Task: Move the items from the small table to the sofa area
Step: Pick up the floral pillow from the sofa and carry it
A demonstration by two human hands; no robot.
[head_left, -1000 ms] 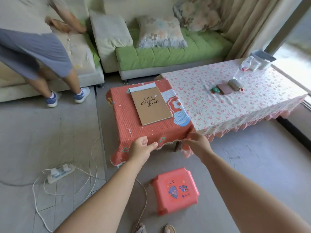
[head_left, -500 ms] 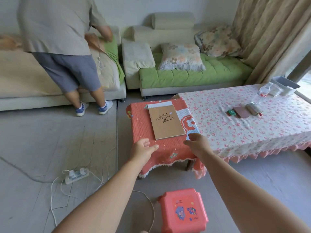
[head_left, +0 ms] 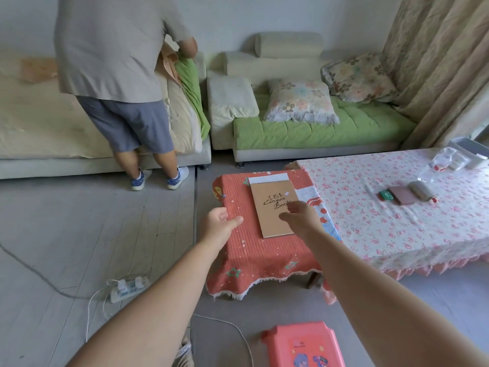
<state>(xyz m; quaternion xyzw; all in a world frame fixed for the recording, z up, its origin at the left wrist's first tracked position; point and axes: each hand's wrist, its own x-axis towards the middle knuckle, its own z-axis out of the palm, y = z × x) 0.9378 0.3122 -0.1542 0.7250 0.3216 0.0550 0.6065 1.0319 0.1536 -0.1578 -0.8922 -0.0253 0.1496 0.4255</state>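
A brown sketchbook (head_left: pixel 270 207) marked "Croquis Book" lies flat on the small table (head_left: pixel 246 250), which wears a red cloth. My right hand (head_left: pixel 299 217) hovers over the book's right half with loosely bent fingers and holds nothing. My left hand (head_left: pixel 221 221) is at the table's left edge, fingers curled with the thumb pointing toward the book; whether it touches the cloth I cannot tell. The green sofa (head_left: pixel 317 131) stands behind the table.
A person (head_left: pixel 119 75) bends over the cream sofa (head_left: pixel 34 128) at left. A long table (head_left: pixel 397 221) with a floral cloth holds small items at right. A red stool (head_left: pixel 304 345) and a power strip (head_left: pixel 127 286) with cables lie on the floor.
Both hands rose from the table's front edge: the right now over the sketchbook, the left at the table's left side. The view tilted up; the person straightened somewhat.
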